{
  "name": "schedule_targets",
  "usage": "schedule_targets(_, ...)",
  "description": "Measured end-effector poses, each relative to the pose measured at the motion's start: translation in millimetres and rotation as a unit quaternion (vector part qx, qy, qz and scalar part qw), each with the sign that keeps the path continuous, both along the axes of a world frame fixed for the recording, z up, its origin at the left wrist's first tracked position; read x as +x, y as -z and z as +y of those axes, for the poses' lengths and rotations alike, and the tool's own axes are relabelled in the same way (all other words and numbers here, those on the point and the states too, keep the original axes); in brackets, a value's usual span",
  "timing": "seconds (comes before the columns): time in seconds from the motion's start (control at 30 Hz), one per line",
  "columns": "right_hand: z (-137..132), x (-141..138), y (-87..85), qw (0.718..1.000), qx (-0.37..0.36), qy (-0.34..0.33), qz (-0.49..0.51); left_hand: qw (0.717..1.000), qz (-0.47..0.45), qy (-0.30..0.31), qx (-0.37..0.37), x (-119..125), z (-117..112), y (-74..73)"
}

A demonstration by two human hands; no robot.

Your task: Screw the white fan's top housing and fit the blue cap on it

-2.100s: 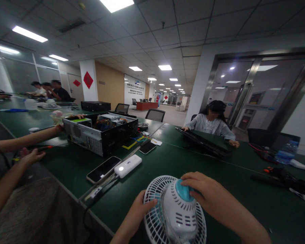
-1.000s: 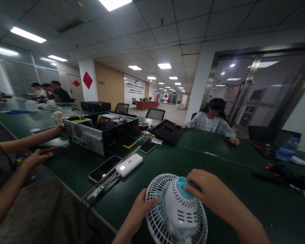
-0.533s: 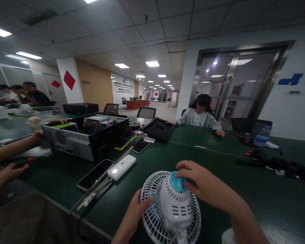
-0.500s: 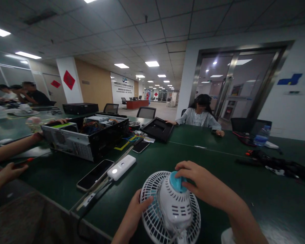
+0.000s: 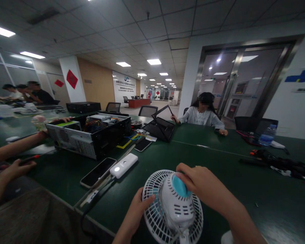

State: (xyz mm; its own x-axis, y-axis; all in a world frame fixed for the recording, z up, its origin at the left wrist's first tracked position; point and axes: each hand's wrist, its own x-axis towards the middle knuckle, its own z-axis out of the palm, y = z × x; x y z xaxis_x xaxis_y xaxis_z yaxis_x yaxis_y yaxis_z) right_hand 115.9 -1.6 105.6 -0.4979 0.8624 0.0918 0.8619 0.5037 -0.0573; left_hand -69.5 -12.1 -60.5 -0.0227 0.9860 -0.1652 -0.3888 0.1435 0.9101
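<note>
A small white electric fan (image 5: 178, 211) rests on the green table in front of me, its back with the vented motor housing turned up toward me. My left hand (image 5: 136, 210) is closed on the left rim of the fan's grille, thumb over the slats. At the top of the housing, my right hand (image 5: 199, 179) has its fingers closed on the turquoise knob (image 5: 180, 186). Part of the knob is hidden behind those fingers. The front of the fan and its blades are mostly out of sight.
Left of the fan lie a white power bank (image 5: 124, 165) with a cable and a phone (image 5: 98, 172). Beyond them stands an opened computer case (image 5: 91, 134); a co-worker beside it holds a screwdriver (image 5: 30, 159). Across the table, another person holds a black folding frame (image 5: 161, 123).
My right fingers have turned on the knob, and its ridge no longer shows. The person opposite has lifted part of the black frame. The view has shifted slightly.
</note>
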Motion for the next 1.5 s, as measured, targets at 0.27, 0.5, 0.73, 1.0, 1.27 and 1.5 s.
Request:
schedule_targets(0.27, -1.8, 3.4, 1.9, 0.998, -0.026, -0.037, 0.036, 1.000, -0.017, 0.004, 0.005, -0.4, 0.3, 0.6)
schedule_targets(0.5, 4.5, 6.0, -0.4, 0.996, -0.017, -0.078, 0.037, 1.000, -0.015, -0.001, -0.003, 1.5, -3.3, -5.4)
schedule_targets(0.73, 4.1, 6.1, 0.0, 0.995, -0.011, -0.079, 0.064, 1.000, -0.018, -0.002, 0.008, 0.7, -3.0, -5.8)
schedule_targets(1.0, -0.5, -0.7, -1.0, 0.995, -0.014, -0.099, 0.031, 1.000, -0.013, 0.011, 0.010, -0.4, -2.3, -0.8)
schedule_targets(1.27, 4.2, -2.0, -0.2, 0.997, -0.004, -0.064, 0.034, 1.000, -0.004, 0.005, 0.015, -0.9, -0.4, 2.5)
schedule_targets(1.5, 1.3, 3.2, -0.9, 0.996, 0.019, -0.070, 0.060, 1.000, -0.011, 0.001, 0.010, -0.2, -1.3, 0.2)
